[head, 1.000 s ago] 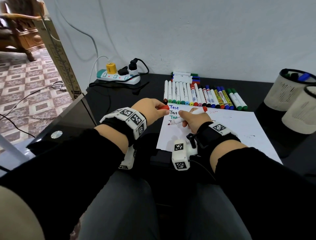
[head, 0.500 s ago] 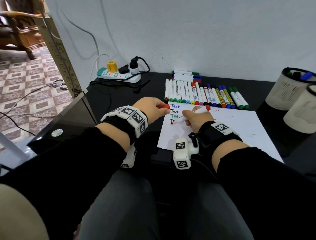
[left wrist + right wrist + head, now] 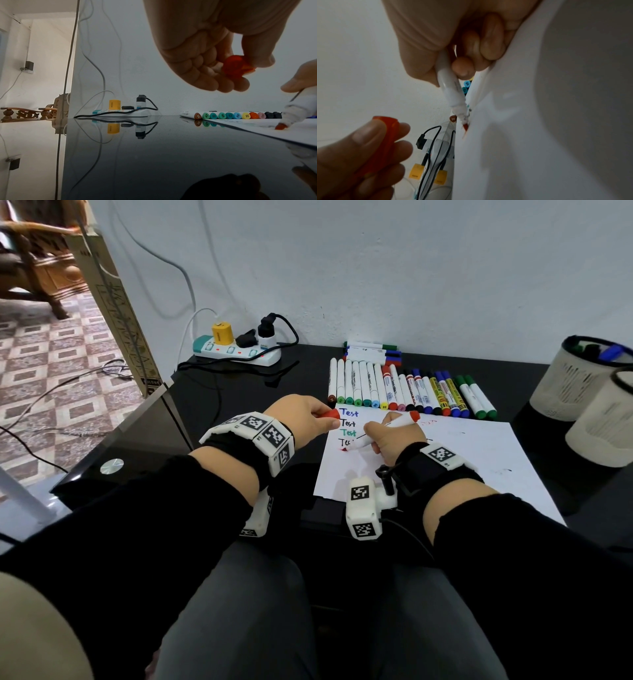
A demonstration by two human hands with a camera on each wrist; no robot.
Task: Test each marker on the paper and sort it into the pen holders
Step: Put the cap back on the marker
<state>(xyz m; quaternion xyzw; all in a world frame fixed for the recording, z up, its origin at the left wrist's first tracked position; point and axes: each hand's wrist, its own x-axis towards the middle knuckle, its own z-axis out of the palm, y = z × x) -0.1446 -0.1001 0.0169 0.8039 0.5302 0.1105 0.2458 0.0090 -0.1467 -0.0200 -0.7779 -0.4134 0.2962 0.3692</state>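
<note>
Pressing a red marker (image 3: 383,430) to paper (image 3: 445,460), the right hand (image 3: 399,440) grips its barrel while the left hand (image 3: 305,419) pinches the cap (image 3: 330,415), ready for recapping.

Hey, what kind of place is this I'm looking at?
Probably a room in a home, at a makeshift desk. A black table stands against a plain wall with a power strip on it, and beyond it lie a patterned tile floor and a carved wooden chair.
</note>
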